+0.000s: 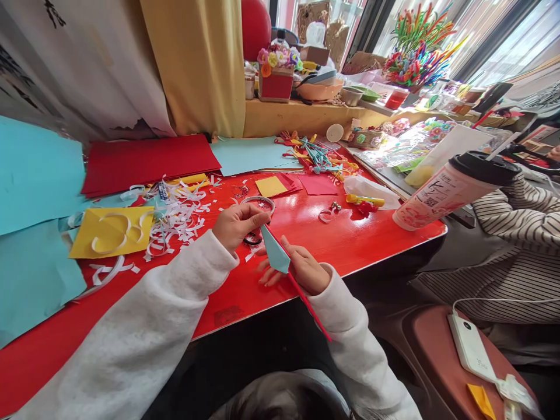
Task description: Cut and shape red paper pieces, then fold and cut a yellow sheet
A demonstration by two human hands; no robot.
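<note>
Over the table (pixel 367 242), the left hand (pixel 236 226) pinches the folded paper (pixel 276 256) at its tip; the right hand (pixel 310 270) (grip unclear, some fingers spread) sits against it and the stick (pixel 310 304). A hard pinch could crease it; a loose one, drop it.

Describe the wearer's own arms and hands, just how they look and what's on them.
Both arms are in long, pale grey to off-white sleeves: the left sleeve and the right sleeve look thick, soft and loose, creased towards the wrists, with no print or marking visible. The left hand and right hand are ungloved.
</note>
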